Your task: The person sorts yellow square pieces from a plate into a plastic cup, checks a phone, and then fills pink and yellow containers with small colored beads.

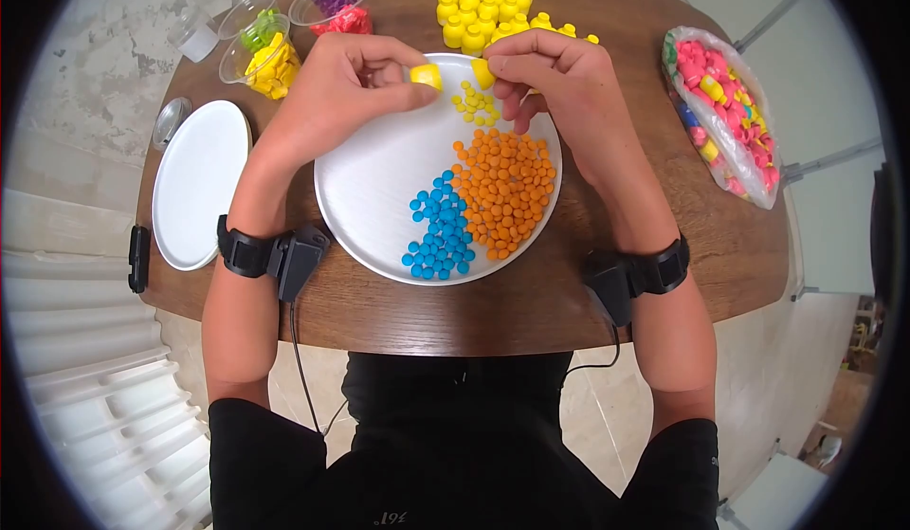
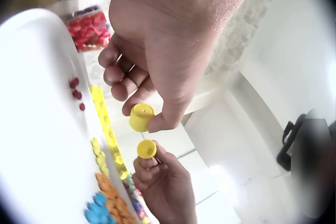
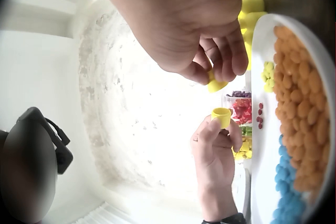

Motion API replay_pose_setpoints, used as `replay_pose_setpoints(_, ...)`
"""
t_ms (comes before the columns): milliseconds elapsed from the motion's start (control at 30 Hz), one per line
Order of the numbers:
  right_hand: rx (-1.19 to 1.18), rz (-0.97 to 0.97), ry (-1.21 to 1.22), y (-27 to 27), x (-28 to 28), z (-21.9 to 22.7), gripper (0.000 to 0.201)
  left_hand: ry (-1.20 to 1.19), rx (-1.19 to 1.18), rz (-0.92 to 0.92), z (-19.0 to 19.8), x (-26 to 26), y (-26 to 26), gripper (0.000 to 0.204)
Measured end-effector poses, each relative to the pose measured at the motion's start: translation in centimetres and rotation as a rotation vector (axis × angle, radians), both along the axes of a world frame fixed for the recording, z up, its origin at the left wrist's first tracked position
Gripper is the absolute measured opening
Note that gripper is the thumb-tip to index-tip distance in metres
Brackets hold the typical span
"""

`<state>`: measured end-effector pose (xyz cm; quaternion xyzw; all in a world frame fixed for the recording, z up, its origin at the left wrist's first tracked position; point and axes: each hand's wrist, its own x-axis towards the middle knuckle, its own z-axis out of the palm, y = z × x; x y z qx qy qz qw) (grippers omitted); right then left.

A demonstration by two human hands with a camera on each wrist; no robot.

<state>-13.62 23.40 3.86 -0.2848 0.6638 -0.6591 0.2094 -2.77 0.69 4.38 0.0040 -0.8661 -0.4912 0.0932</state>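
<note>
Over the far side of a round white plate (image 1: pixel 365 174), my left hand (image 1: pixel 327 94) pinches a small yellow cup-shaped piece (image 1: pixel 427 77) between thumb and fingers. Close to its right, my right hand (image 1: pixel 573 80) pinches a second yellow piece (image 1: pixel 483 74), whose hollow end shows in the left wrist view (image 2: pixel 147 149). The two pieces are apart. Below them on the plate lie small yellow candies (image 1: pixel 476 105), many orange candies (image 1: pixel 507 189) and blue candies (image 1: pixel 441 231). A few dark red candies (image 3: pixel 260 116) show in the wrist views, hidden behind my left hand in the head view.
Small yellow bottles (image 1: pixel 488 4) stand grouped behind the plate. Clear cups with yellow (image 1: pixel 273 67), green, red and purple pieces sit back left. A white oval-looking plate (image 1: pixel 201 189) lies left; a plastic bag of mostly pink pieces (image 1: pixel 725 103) lies right.
</note>
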Motion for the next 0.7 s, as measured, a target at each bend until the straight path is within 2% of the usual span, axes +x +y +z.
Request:
replay_pose_setpoints(33,-0.029,0.034,-0.033,0.0,0.1,0.2,0.019,0.016,0.133,-0.052,0.2,0.1,0.5,0.026)
replay_pose_setpoints(67,-0.057,0.067,-0.067,0.0,0.3,0.3,0.021,0.019,0.13,-0.052,0.1,0.1,0.5,0.026)
replay_pose_setpoints(133,-0.084,0.088,-0.086,-0.1,0.4,0.4,0.019,0.048,0.201,-0.112,-0.3,0.0,0.5,0.038)
replay_pose_setpoints(267,-0.087,0.128,-0.035,-0.4,0.4,-0.1,0.018,0.031,0.213,-0.093,-0.2,-0.1,0.7,0.036)
replay_pose_setpoints(333,-0.058,0.113,0.009,-0.6,0.6,0.0,0.017,0.03,0.147,-0.076,-0.4,-0.1,1.0,0.042)
replay_pose_setpoints(567,-0.037,0.111,0.116,-0.3,0.7,0.6,0.017,0.068,0.118,-0.057,-0.7,-0.3,1.3,0.037)
replay_pose_setpoints(700,-0.074,0.094,0.194,-0.4,0.9,0.5,0.017,0.076,0.206,-0.041,-0.1,0.2,2.3,0.035)
